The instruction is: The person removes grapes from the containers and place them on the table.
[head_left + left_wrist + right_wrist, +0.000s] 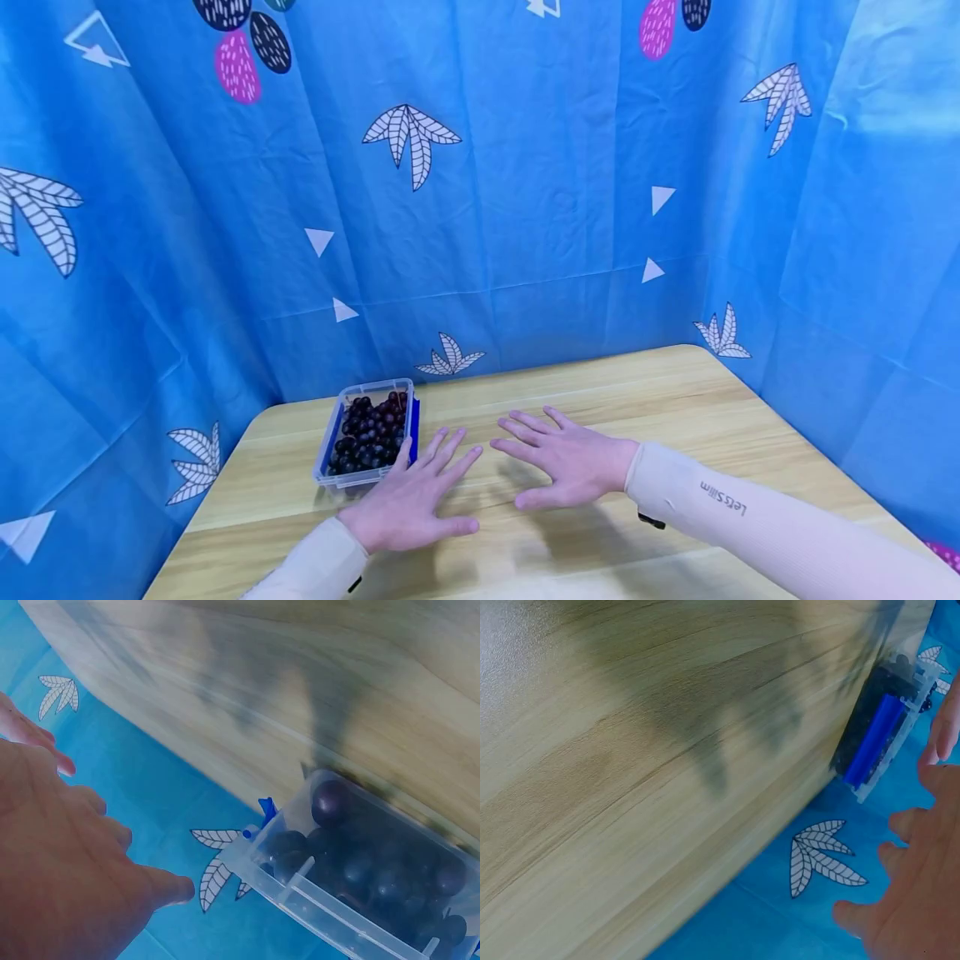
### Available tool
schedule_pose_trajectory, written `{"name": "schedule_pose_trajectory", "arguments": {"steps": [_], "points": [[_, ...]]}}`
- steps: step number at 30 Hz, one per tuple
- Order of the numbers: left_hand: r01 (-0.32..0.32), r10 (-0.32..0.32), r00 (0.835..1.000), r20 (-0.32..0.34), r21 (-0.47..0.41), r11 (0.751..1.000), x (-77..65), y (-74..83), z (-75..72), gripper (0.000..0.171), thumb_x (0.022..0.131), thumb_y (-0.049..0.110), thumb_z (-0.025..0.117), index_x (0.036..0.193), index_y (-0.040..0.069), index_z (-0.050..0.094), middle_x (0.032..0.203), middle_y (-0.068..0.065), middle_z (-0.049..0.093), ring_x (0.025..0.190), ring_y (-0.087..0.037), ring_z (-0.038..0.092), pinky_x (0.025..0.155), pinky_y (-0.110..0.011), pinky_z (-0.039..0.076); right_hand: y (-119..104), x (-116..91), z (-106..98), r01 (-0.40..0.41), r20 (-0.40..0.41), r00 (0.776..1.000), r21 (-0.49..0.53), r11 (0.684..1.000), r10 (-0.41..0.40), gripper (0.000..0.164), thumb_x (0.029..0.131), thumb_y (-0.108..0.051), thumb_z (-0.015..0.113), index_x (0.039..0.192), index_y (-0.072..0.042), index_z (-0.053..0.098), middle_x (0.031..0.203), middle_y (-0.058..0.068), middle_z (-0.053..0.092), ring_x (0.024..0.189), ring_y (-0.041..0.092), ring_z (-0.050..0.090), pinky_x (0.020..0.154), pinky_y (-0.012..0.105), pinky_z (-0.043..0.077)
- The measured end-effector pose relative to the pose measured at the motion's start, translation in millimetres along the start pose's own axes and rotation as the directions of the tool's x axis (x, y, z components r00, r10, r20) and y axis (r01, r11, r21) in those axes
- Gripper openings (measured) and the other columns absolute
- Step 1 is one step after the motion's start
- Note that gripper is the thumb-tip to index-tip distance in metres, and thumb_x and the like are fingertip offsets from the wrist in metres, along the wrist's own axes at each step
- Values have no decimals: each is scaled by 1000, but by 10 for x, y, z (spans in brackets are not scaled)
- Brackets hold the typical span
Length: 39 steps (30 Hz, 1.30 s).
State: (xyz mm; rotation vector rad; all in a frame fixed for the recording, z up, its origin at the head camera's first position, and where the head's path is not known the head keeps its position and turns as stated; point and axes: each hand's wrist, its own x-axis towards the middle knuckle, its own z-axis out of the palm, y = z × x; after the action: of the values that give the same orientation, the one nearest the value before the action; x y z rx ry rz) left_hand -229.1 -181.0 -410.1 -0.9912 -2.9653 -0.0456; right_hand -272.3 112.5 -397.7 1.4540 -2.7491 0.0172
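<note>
Dark grapes (371, 433) fill a clear plastic container (330, 450) with a blue clip on its side, standing at the table's left. Fingers spread and palm down, my left hand (414, 503) hovers over the table beside the container, its fingers overlapping the box's right front corner in the head view. My right hand (566, 463) is likewise spread above the middle of the table, farther from the grapes. Both hands hold nothing. In the left wrist view the container (352, 915) lies to the right of the left hand (67, 855), apart from it.
A wooden table (630, 383) with rounded corners spreads beneath the hands, which cast shadows on it. Blue curtains (540, 183) printed with leaves and triangles hang close behind and on both sides.
</note>
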Motion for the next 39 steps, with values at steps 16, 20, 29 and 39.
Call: {"name": "schedule_pose_trajectory", "arguments": {"steps": [16,20,29,39], "points": [[93,-112,982,-154,-122,988,-13,-317,-44,77,95,74,36,158,30,33,167,1,21,153,-25,24,118,-59,27,36,78,0,10,-127,992,-103,995,-23,62,106,-58,24,153,-24,44,157,4,44,145,24,42,114,54,37],[139,-165,956,-241,-123,983,-63,-465,-47,64,97,60,54,149,22,51,159,-1,41,148,-24,37,117,-54,33,34,95,32,39,-153,987,-118,992,-57,59,106,-56,26,149,-23,50,151,2,52,139,23,49,110,51,41],[197,-221,851,-476,-102,975,-118,-812,-118,20,90,23,71,107,13,75,112,-2,72,114,-25,64,99,-49,51,22,127,46,59,-197,977,-134,989,-85,53,106,-53,34,143,-21,57,143,1,60,133,20,54,105,46,45],[346,-388,809,-442,-176,922,-209,-1065,-123,28,92,22,66,115,7,70,121,-12,68,121,-37,60,95,-55,51,24,137,94,27,-154,987,-106,994,-44,59,106,-58,28,142,-23,58,142,-2,60,132,21,55,107,49,44]]}}
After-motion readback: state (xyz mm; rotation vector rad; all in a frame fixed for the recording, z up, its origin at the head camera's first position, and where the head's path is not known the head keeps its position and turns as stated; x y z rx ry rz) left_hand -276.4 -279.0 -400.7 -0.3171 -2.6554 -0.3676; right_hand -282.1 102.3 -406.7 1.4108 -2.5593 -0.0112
